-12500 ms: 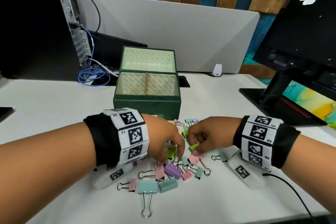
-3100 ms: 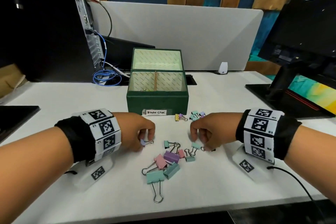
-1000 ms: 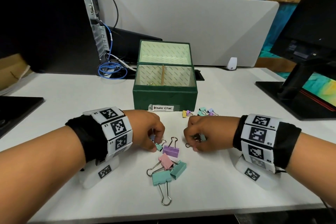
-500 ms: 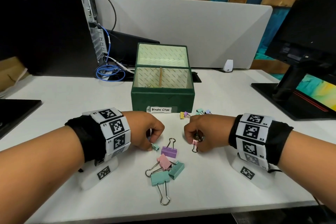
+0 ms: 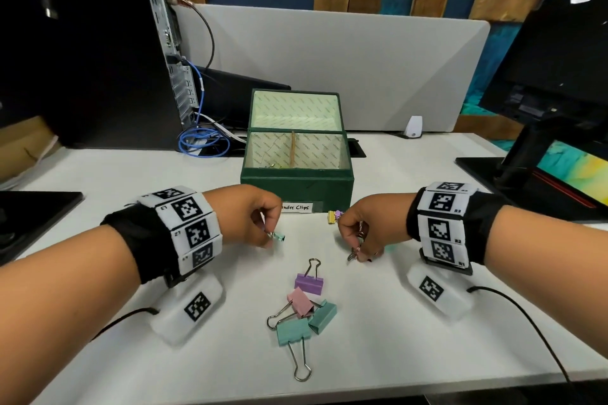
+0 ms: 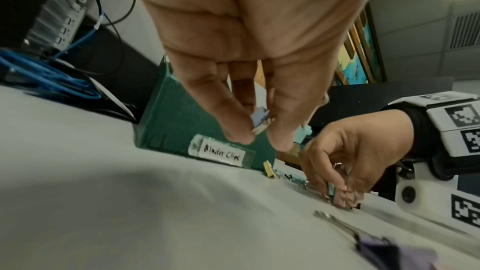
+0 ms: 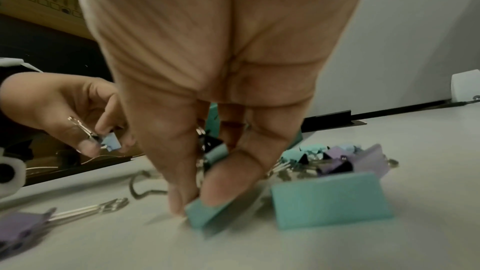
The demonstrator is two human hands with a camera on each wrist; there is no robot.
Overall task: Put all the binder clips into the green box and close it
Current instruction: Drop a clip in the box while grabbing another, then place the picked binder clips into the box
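Observation:
The green box (image 5: 296, 181) stands open mid-table, its lid tipped back, with a "Binder Clips" label on the front. My left hand (image 5: 274, 237) hovers just before it and pinches a small pale-blue clip (image 6: 260, 122) between thumb and fingers. My right hand (image 5: 360, 253) is low over the table, right of the box front. It grips a bunch of clips, and its fingertips press a teal clip (image 7: 207, 214) against the tabletop. Purple (image 5: 309, 283), pink (image 5: 300, 303) and two teal clips (image 5: 293, 332) lie loose in front of me.
Several small clips (image 5: 332, 217) lie by the box's front right corner, and another teal clip (image 7: 330, 200) lies beside my right hand. A computer tower (image 5: 98, 56) with blue cable (image 5: 200, 141) is at the back left. A monitor stand (image 5: 533, 174) is at the right.
My left hand has lifted a little off the table toward the box with its small clip. My right hand stays low, still holding its bunch of clips.

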